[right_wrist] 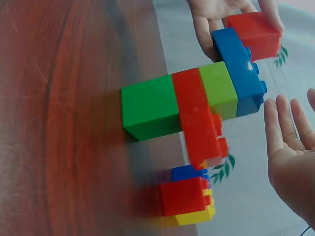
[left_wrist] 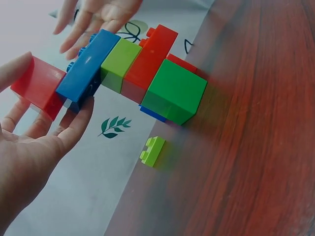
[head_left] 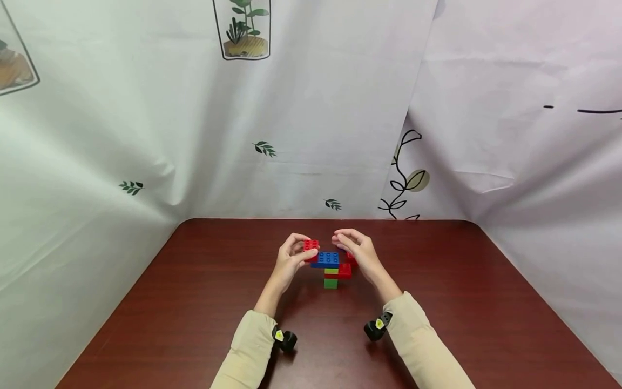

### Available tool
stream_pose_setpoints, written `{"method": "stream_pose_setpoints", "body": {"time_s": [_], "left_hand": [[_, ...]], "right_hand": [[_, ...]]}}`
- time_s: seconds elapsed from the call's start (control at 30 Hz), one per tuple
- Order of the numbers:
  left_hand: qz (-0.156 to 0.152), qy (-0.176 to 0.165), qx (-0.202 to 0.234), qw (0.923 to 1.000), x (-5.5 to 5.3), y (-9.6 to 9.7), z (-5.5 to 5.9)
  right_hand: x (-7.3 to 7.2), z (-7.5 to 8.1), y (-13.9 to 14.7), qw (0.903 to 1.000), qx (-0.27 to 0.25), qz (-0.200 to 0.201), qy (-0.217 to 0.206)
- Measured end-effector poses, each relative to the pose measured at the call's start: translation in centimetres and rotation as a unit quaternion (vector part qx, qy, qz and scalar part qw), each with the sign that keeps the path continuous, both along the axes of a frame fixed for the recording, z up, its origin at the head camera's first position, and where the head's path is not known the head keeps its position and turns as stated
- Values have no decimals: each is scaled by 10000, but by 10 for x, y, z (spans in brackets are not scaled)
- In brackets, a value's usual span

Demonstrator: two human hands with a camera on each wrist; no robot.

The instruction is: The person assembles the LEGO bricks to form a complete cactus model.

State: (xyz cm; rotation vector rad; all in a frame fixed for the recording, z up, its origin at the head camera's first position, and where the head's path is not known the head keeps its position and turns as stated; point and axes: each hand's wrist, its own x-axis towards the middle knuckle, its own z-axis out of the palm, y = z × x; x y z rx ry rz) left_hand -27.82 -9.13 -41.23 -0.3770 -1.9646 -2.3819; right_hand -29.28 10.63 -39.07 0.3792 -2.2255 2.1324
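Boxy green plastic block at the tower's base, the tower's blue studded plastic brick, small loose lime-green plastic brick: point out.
Green block (right_wrist: 150, 102): right wrist view, a side face.
Blue brick (head_left: 328, 259): head view, studded top.
Lime-green brick (left_wrist: 155, 152): left wrist view, side face.

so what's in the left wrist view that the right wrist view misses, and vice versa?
Left wrist only: a small lime brick lying loose on the table.
Right wrist only: a yellow brick beside a loose red brick.
Both: the green-red-lime-blue stack, the upper red brick pinched by the left hand, and the right hand, fingers extended.
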Motion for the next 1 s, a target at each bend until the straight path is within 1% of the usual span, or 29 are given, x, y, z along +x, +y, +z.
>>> {"method": "stream_pose_setpoints", "body": {"time_s": [0.1, 0.2, 0.37, 0.5, 0.63, 0.73, 0.8, 1.0], "left_hand": [[26, 29, -30, 10000, 0, -2, 0], [25, 65, -58, 10000, -1, -3, 0], [88, 102, -161, 9998, -2, -8, 1], [103, 67, -226, 9997, -3, -15, 1], [-82, 86, -261, 9996, -3, -23, 2], [-245, 168, -280, 9992, -3, -28, 3], [-341, 211, -254, 9989, -4, -31, 3], [-545, 92, -219, 9982, -4, -40, 2]], "right_hand": [[1, -4, 3, 9995, -139, -164, -248], [1, -7, 5, 9989, -89, -286, -348], [0, -16, 4, 9986, -138, -329, -386], [-2, -23, 1, 9985, -197, -339, -394], [-5, -29, -3, 9983, 36, -404, -414], [-7, -33, -6, 9978, 350, -348, -441], [-9, -37, -8, 9970, 472, -351, -508], [-12, -52, -16, 9929, 847, -546, -632]]}}
